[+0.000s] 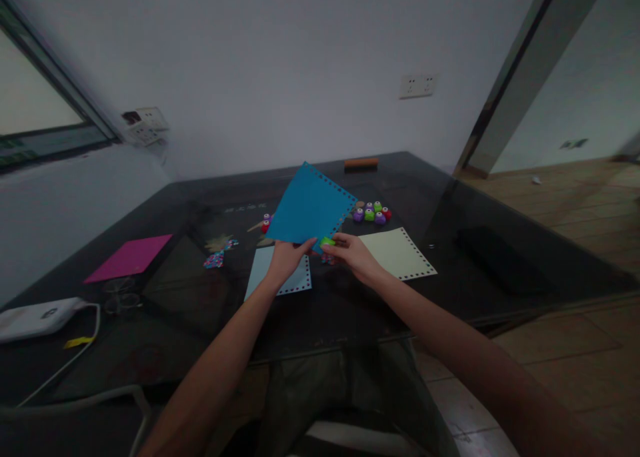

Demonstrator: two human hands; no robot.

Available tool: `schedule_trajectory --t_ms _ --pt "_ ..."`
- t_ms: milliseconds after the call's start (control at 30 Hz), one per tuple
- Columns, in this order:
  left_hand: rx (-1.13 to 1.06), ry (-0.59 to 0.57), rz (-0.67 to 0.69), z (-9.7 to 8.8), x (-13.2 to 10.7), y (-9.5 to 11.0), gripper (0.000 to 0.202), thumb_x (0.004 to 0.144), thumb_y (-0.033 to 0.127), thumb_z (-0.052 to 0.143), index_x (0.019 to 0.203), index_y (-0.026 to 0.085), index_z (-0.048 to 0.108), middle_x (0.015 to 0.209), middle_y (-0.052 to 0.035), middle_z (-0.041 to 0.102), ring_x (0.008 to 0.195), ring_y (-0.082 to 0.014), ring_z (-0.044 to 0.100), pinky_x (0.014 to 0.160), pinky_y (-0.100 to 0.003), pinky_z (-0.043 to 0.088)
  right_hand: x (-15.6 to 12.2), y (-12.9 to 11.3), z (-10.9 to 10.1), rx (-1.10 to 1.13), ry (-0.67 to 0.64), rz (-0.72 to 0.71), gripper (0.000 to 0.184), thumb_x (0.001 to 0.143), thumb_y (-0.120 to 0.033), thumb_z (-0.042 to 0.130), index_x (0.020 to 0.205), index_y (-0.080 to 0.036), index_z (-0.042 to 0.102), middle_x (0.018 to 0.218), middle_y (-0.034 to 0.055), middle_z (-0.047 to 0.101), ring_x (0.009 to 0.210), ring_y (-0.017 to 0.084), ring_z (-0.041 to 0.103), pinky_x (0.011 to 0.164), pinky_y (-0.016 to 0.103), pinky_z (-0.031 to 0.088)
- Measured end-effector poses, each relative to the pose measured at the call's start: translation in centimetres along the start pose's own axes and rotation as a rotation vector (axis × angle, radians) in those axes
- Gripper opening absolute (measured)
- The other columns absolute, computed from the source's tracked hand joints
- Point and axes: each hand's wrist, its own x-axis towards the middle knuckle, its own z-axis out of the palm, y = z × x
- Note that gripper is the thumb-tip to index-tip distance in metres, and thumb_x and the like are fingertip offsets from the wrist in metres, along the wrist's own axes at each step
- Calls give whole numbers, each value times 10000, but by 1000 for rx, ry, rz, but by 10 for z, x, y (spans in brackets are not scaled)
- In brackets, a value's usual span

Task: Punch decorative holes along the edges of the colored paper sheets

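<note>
My left hand [289, 258] grips the lower edge of a blue sheet of paper [313, 203], held tilted above the table. A row of punched holes runs along its upper right edge, with more along the lower right. At its lower corner, my right hand [353, 253] pinches a small green paper punch [327, 241] against the sheet. Beneath my left hand lies a pale blue sheet [257, 270] with holes along its edges. A cream sheet [393, 250], also holed, rests beside my right hand. Small coloured bits [329, 259] are partly hidden under my hands.
Several coloured punches [370, 213] cluster behind the cream sheet; others [267, 223] peek out left of the blue paper. On the left are a pink sheet [130, 257], colourful bits [215, 259] and a white device [40, 318] with a cable. A dark object [495, 257] lies right.
</note>
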Motion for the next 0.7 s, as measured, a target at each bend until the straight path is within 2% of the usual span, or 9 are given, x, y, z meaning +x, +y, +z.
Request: schedule_trajectory --t_ms 167,333,700 --pt "-11 22 9 1 2 -6 38 691 174 692 692 162 656 669 -51 717 599 -200 667 633 -281 512 0 0 1 31 17 -23 295 556 -323 808 743 -186 626 740 9 631 647 122 564 544 230 449" --pt "9 30 9 1 3 -7 40 685 168 698 709 164 666 653 -42 711 627 -206 671 650 -286 516 -1 -2 2 28 6 -26 283 556 -323 803 734 -179 635 761 11 632 666 123 562 585 248 463" --pt "90 6 37 0 5 -11 112 728 211 674 817 145 663 791 -56 733 717 -193 678 688 -280 520 0 0 1 -4 1 -44 309 568 -359 795 760 -171 643 784 22 643 685 132 567 645 280 463"
